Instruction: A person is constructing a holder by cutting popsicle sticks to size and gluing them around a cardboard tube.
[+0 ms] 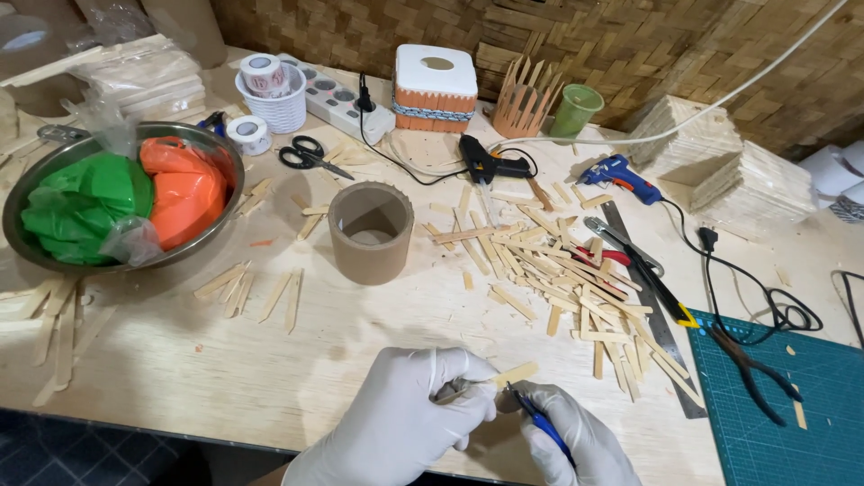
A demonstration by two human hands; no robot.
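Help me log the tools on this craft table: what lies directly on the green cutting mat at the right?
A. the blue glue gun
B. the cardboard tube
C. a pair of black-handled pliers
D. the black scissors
C: the black-handled pliers lie on the green cutting mat, while the blue glue gun, black scissors and cardboard tube sit on bare wood.

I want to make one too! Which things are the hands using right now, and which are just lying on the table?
In use:
left hand
right hand
wooden stick
blue-handled tool

Lying about:
cardboard tube
loose sticks
scissors
black glue gun
blue glue gun
metal bowl
green cutting mat
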